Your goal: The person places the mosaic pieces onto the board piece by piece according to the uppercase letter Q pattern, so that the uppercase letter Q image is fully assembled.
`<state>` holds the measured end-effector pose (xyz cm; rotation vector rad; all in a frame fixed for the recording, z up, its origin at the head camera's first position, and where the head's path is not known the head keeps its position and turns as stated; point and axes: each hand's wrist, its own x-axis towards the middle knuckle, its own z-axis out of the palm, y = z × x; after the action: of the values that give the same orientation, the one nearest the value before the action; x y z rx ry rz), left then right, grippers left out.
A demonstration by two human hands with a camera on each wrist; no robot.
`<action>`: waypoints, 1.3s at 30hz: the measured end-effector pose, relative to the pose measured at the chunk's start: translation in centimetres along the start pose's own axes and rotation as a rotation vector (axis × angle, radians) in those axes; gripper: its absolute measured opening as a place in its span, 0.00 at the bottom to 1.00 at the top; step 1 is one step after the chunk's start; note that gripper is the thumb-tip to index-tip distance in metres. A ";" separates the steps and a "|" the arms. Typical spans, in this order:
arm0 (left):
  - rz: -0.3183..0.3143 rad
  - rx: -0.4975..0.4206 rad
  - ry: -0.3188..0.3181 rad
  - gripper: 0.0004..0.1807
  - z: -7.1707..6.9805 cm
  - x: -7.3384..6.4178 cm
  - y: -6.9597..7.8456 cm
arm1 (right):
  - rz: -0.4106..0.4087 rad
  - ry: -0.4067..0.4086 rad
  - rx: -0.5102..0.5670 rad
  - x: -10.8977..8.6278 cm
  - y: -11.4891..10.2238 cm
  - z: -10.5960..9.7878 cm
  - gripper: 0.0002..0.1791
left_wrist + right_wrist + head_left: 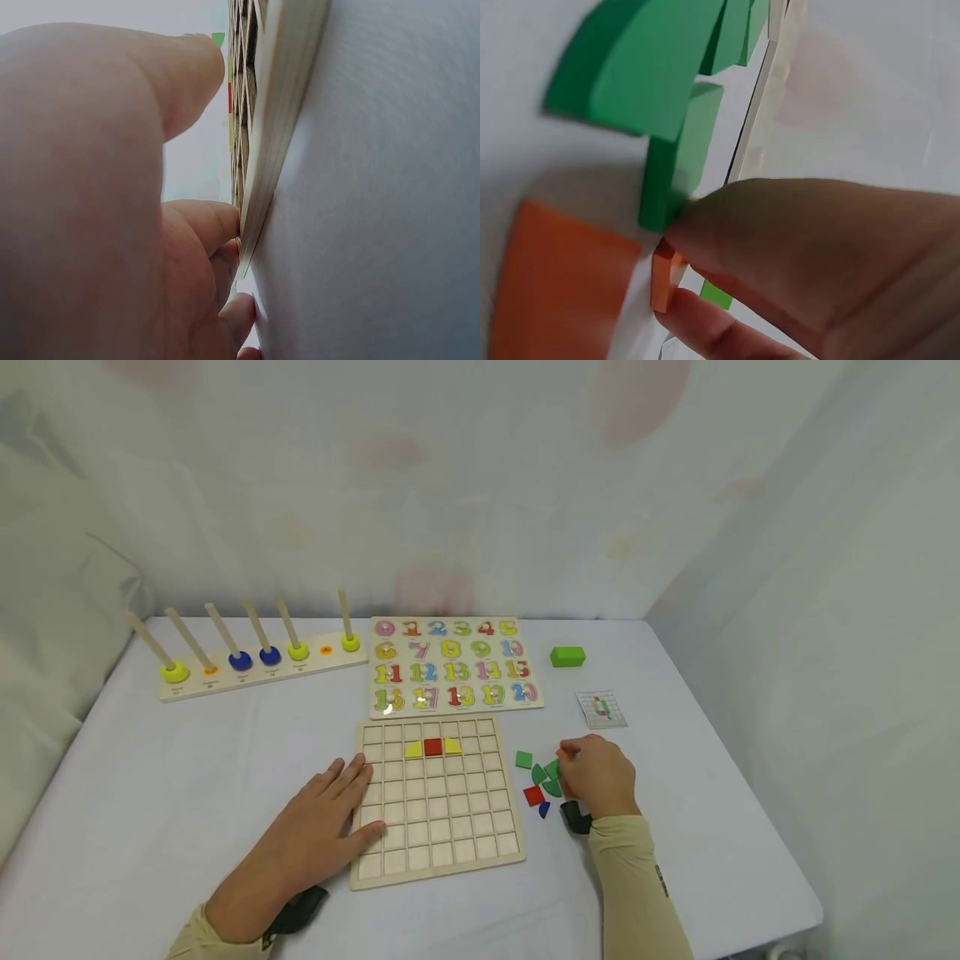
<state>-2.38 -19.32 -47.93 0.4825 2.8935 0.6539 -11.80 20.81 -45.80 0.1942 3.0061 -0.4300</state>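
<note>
My left hand [318,818] rests at the left edge of a wooden grid board [457,852], fingers spread and thumb lying over its near-left cells. In the left wrist view, its fingertips touch the board's side [274,135]. One row of the board holds a red square [432,747] between two yellow pieces [413,749]. Right of the board, my right hand [600,774] pinches a small orange piece [661,277] between thumb and finger. Close to that hand lie several green pieces [641,67], another orange piece [562,289], a red square [534,796] and a blue piece [544,810].
Behind the grid board is a number puzzle board [442,685]. An abacus stand [315,662] with upright pegs and rings stands at the back left. A green block [567,657] and a small printed card [611,720] lie on the right of the white table [712,827].
</note>
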 end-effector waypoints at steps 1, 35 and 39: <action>-0.003 -0.003 -0.001 0.51 0.0 0.0 0.0 | -0.002 -0.002 -0.002 0.0 -0.1 -0.1 0.17; 0.040 -0.007 0.003 0.49 -0.4 -0.2 0.4 | -0.825 -0.029 -0.221 -3.9 -16.6 3.2 0.08; 0.021 -0.005 0.015 0.49 -0.3 -0.8 0.0 | -0.759 -0.112 -0.121 -5.2 -16.0 2.7 0.12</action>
<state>-1.74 -19.71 -47.61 0.5107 2.9033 0.6710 -8.67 4.27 -43.42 -0.9639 2.8682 -0.2860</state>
